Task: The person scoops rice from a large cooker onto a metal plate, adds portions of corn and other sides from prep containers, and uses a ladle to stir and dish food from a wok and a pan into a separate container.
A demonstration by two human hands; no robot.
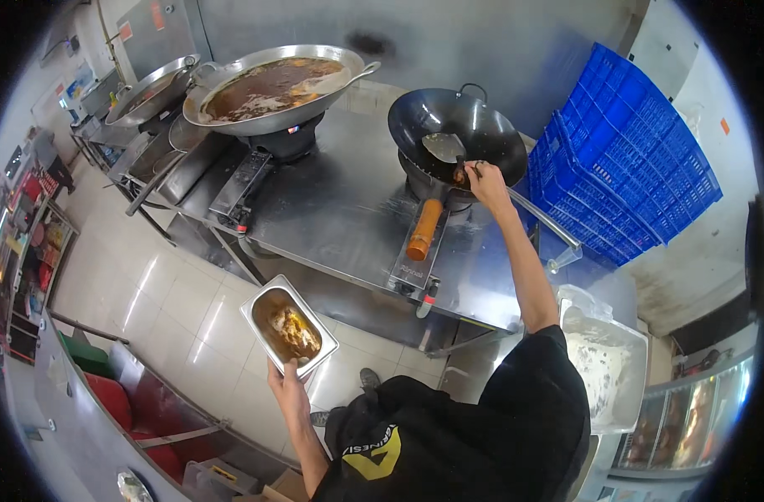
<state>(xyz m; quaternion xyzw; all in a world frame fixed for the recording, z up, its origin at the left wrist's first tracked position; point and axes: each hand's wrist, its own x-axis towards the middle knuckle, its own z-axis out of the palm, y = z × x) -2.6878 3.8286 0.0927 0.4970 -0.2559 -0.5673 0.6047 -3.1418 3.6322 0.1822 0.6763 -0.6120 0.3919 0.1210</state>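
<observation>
My left hand [289, 384] grips the near rim of a rectangular stainless steel pan [262, 307], held over the floor, with brown liquid and pale and yellow food inside. Over a black wok [419, 113] at right centre, my right hand [484, 182] pinches a small dark brown item [460, 173]. A metal spatula or ladle head [444, 147] lies in the wok beside my fingers. The wok sits on a burner, its orange wooden handle [424, 231] pointing towards me. A metal handle [545, 216] extends past the wok's right side, behind my forearm.
A large metal wok [357, 59] of brown liquid stands on another burner along the steel table [344, 207], with a further wok [121, 113] at far left. Stacked blue plastic crates [633, 150] rise at right. A white tub [636, 376] with white powder stands by my right side.
</observation>
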